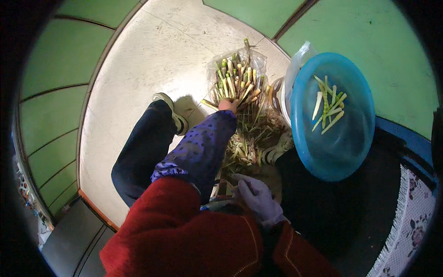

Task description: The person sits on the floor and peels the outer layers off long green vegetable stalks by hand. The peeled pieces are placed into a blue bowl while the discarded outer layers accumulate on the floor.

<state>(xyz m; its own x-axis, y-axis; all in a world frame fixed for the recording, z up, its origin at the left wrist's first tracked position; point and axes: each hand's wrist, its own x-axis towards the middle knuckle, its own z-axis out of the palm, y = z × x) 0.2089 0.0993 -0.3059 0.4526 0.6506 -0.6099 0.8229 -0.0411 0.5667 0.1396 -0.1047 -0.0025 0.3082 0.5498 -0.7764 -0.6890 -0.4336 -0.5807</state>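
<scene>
My left hand [228, 105], bare below a purple patterned oversleeve, reaches down to the near end of a heap of thin unpeeled bamboo shoots [238, 78]. Its fingers are among the shoots, and whether they are closed on one is hidden. The heap lies on a clear plastic bag [260, 60] on the floor. Close to my body is my right hand [258, 199] in a pale purple glove, its fingers bent. Whether it holds anything is too dark to tell. At the right, a blue plastic basin [298, 114] contains several peeled bamboo shoots [328, 107].
Peeled husks [247, 142] are piled on the floor between my feet. A white and brown bucket [282, 100] stands beside the basin, with a plastic bag [301, 57] behind it. Green panels [65, 52] border the pale floor [148, 59]. A fringed floral cloth [412, 221] lies at lower right.
</scene>
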